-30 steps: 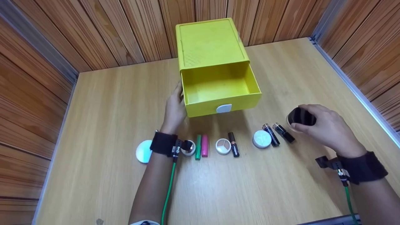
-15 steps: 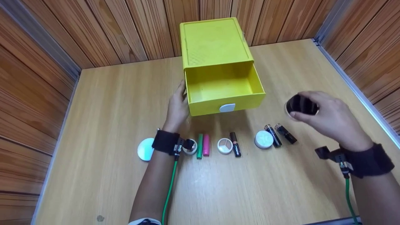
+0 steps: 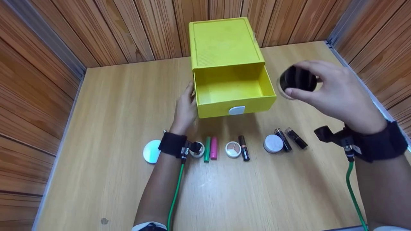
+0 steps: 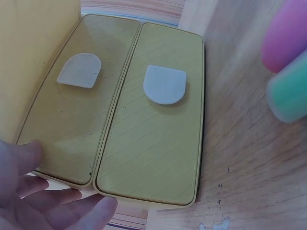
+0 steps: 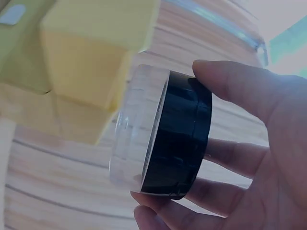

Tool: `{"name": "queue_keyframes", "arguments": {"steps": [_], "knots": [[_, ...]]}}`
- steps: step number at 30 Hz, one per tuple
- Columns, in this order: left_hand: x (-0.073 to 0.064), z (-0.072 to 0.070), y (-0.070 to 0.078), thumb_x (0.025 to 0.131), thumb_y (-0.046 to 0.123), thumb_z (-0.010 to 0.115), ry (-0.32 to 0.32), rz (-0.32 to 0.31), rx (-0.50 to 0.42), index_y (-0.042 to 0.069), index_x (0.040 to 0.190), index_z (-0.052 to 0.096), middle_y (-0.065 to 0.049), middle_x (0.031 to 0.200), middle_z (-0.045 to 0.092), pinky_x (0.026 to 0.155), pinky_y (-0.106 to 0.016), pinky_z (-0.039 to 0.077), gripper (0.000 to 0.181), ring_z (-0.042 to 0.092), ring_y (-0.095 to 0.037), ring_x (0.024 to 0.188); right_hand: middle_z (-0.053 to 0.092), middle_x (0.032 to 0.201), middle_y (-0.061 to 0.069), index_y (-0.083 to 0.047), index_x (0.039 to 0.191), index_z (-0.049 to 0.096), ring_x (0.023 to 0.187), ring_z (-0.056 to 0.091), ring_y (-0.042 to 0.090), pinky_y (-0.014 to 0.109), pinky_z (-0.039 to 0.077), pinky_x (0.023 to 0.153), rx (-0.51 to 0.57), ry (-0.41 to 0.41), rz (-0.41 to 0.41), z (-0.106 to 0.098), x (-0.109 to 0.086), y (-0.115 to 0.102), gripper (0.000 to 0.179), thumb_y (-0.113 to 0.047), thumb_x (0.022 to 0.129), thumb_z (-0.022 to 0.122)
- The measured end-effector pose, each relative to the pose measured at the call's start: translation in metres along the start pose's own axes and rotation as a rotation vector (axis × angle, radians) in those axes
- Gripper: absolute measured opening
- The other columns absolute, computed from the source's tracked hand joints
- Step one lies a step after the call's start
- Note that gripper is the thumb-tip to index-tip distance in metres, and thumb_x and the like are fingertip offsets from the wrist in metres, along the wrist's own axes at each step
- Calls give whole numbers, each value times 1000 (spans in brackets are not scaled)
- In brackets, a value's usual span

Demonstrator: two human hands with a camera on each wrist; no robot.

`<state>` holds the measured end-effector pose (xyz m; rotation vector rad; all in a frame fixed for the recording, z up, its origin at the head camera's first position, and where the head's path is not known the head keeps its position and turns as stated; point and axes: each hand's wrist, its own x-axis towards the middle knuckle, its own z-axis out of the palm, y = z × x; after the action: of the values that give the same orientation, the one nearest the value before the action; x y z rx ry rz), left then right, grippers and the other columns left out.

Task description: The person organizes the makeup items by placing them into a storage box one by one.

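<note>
A yellow two-drawer box (image 3: 226,43) stands at the back with its upper drawer (image 3: 236,107) pulled out toward me. My left hand (image 3: 186,110) rests along the box's left side, and in the left wrist view its fingers (image 4: 62,206) lie at the edges of the two drawer fronts. With thumb and fingers spread round its black lid, my right hand (image 3: 334,89) holds a clear round jar (image 5: 132,129) in the air, to the right of the open drawer. The jar's black lid (image 3: 297,78) faces up toward the head camera.
Cosmetics lie in a row before the box: a white disc (image 3: 151,151), a green tube (image 3: 207,149), a pink tube (image 3: 214,148), a three-shade round palette (image 3: 233,149), a lipstick (image 3: 244,149), a white-lidded jar (image 3: 273,143) and two black tubes (image 3: 296,138). Wooden walls (image 3: 144,29) enclose the table.
My right hand has lifted the black-lidded jar off the right side of the table and carried it up and leftward, nearer the drawer. The left hand stays at the box.
</note>
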<state>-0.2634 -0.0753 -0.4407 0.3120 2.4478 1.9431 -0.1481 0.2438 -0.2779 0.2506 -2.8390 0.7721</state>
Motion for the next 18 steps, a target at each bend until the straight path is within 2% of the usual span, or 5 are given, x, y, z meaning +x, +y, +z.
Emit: {"name": "queue_keyframes", "arguments": {"steps": [4,7,13,18], "knots": [[0,1,0,104,7,45,1,13,21,9,154,23,-8,156,30,102,-15,37,55,40,-20,135,63,123,5,-18,135,59,105,55,28,50,43,83,-12,7,-56,-2,11,-20,60,-44,84,76],[0,2,0,103,5,45,4,21,38,9,154,24,-9,155,31,102,-15,36,55,40,-20,135,62,126,6,-16,135,58,106,55,29,50,46,85,-18,-13,-118,2,23,-36,60,-42,84,76],[1,4,0,103,3,45,0,27,22,8,154,22,-9,157,27,103,-15,35,56,35,-16,138,64,121,4,-15,130,62,99,57,24,42,47,78,-28,-49,-253,21,48,-64,56,-44,83,76],[1,7,-1,103,4,45,-2,29,47,8,154,23,-9,156,29,103,-16,35,55,35,-15,137,65,118,4,-15,128,63,101,57,22,41,49,81,-31,-117,-286,39,60,-79,54,-44,83,76]]}}
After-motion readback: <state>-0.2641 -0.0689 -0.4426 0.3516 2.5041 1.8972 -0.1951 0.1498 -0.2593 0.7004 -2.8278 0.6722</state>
